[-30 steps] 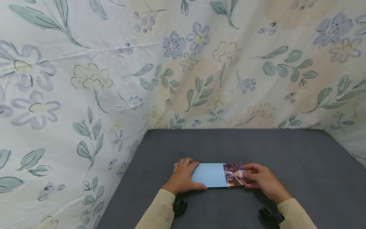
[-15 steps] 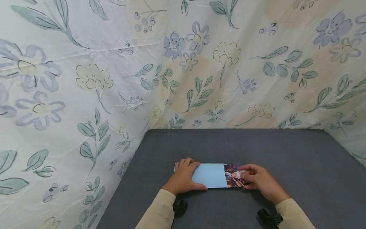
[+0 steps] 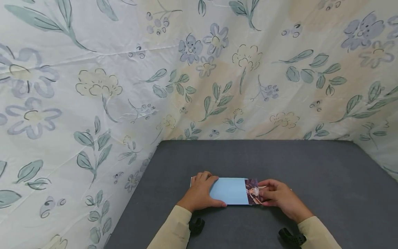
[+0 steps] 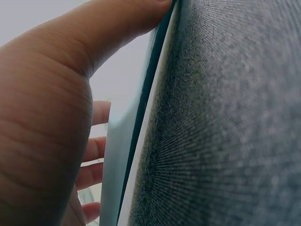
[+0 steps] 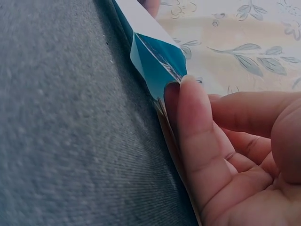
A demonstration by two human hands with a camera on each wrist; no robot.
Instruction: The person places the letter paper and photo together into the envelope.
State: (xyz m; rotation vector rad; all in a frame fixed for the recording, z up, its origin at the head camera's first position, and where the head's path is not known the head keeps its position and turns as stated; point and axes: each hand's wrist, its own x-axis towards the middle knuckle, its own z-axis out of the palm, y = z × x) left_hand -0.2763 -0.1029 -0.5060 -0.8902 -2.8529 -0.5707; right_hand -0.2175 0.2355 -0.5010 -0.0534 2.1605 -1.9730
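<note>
A flat light blue paper box (image 3: 229, 191) lies on the dark grey table, its right end open, with small flaps (image 5: 162, 70) in the right wrist view. My left hand (image 3: 200, 192) holds its left part, thumb on the near edge and fingers over the far side. Out of the open end sticks a printed picture card (image 3: 253, 191), partly inside the box. My right hand (image 3: 278, 197) pinches the card's outer end between thumb and fingers. A thin pale brown strip (image 5: 176, 150) runs below the right fingers; what it belongs to is unclear.
The dark grey table (image 3: 258, 159) extends behind and to both sides of the box. A floral cloth (image 3: 186, 93) hangs at the back and left. Black straps (image 3: 292, 238) sit by both wrists.
My right hand has moved left with the picture card, and less of the card shows outside the box. The left hand has stayed almost still on the box.
</note>
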